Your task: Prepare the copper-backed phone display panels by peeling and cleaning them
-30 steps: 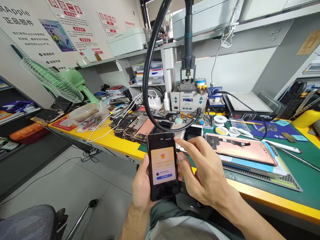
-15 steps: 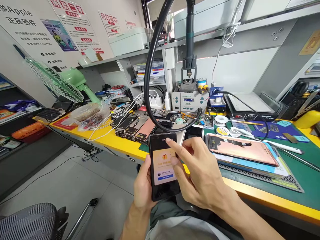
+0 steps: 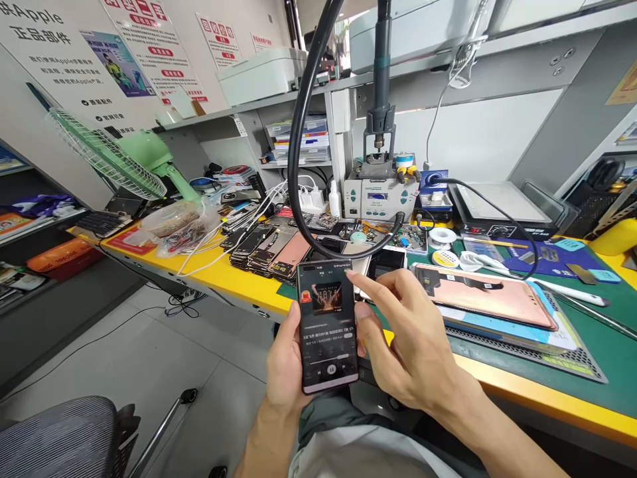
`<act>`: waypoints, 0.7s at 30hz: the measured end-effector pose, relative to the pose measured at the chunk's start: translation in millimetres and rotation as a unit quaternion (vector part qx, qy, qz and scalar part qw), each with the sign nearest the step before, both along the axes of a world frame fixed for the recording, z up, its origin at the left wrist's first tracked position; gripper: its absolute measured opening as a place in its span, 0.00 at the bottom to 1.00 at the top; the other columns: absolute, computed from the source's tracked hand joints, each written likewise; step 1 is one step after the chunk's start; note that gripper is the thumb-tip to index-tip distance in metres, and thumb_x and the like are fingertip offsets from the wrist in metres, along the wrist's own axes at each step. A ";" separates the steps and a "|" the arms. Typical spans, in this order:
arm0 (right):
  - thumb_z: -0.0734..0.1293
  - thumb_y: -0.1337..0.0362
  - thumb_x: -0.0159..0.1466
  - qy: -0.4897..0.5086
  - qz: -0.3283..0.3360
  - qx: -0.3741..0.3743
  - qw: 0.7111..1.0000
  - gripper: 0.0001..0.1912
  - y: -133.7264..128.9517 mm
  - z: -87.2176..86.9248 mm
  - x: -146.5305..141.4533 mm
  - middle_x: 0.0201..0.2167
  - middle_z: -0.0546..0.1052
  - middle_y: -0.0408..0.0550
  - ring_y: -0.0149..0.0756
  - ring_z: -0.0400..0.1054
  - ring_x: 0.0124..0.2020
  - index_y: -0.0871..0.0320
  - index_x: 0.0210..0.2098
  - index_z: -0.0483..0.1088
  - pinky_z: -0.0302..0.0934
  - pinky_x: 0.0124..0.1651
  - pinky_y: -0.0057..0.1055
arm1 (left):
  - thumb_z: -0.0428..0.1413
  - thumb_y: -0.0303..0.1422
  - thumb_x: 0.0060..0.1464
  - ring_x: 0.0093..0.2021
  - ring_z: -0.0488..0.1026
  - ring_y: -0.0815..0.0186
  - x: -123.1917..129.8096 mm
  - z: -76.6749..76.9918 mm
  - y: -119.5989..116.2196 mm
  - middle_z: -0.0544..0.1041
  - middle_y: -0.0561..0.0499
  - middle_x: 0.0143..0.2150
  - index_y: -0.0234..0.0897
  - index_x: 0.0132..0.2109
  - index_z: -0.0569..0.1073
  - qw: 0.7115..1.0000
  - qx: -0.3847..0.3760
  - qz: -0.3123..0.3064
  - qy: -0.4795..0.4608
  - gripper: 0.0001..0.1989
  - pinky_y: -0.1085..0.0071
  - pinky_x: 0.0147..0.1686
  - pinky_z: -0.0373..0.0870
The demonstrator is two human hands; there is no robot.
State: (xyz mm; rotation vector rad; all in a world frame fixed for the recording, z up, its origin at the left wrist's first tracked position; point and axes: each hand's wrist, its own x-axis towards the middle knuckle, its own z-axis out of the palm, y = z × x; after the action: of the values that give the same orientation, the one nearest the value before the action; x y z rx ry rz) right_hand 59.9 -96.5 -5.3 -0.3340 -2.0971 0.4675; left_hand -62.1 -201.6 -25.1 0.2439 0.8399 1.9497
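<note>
1. The left hand (image 3: 284, 365) is curled around a phone (image 3: 328, 393), holding it tilted up, in front of the bench edge.
2. The right hand (image 3: 411, 335) is partly open with nothing in its grip, its forefinger reaching to the phone's upper right corner; I cannot tell whether it touches.
3. The phone is on, its screen lit with what looks like a music player. How much handling is left cannot be told.
4. On the yellow bench (image 3: 522, 395), a copper-coloured panel (image 3: 507, 305) tops a pile at right; stacked phone screens (image 3: 293, 255) lie left of centre.
5. Behind stands a grey machine (image 3: 377, 200) with a black hose (image 3: 294, 133).
6. Leftward are a green fan (image 3: 149, 156), wall posters (image 3: 118, 63) and a chair (image 3: 54, 438).
</note>
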 end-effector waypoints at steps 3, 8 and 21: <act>0.61 0.70 0.68 0.006 0.002 -0.008 1.000 0.21 -0.2 -2.1 2.1 0.38 0.66 0.55 0.41 0.62 0.37 0.70 0.59 0.70 0.61 0.37 0.41 | 0.56 0.40 0.64 0.53 0.79 0.49 -2.8 -2.7 -0.6 0.85 0.47 0.48 0.38 0.55 0.80 1.000 0.006 0.013 0.010 0.18 0.55 0.56 0.75; 0.62 0.74 0.67 0.031 0.026 -0.007 0.999 0.19 -1.2 -8.7 6.1 0.36 0.66 0.52 0.39 0.62 0.35 0.66 0.56 0.71 0.60 0.34 0.37 | 0.54 0.40 0.65 0.53 0.79 0.49 -8.3 -6.8 -2.1 0.84 0.47 0.48 0.38 0.54 0.81 0.999 -0.010 0.036 0.009 0.18 0.56 0.56 0.75; 0.63 0.71 0.67 -0.001 0.040 0.009 0.999 0.18 -6.2 -15.0 3.2 0.35 0.65 0.53 0.40 0.61 0.35 0.69 0.53 0.75 0.59 0.34 0.37 | 0.52 0.44 0.65 0.54 0.79 0.49 -8.6 0.4 1.3 0.85 0.43 0.45 0.32 0.49 0.82 0.999 0.014 -0.028 -0.037 0.22 0.53 0.60 0.70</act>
State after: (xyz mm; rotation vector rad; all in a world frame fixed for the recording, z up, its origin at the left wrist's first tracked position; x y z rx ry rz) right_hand 63.1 -102.7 -20.3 -0.2416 -2.1216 0.4955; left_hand -70.7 -200.2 -24.7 0.2078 0.7493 1.9085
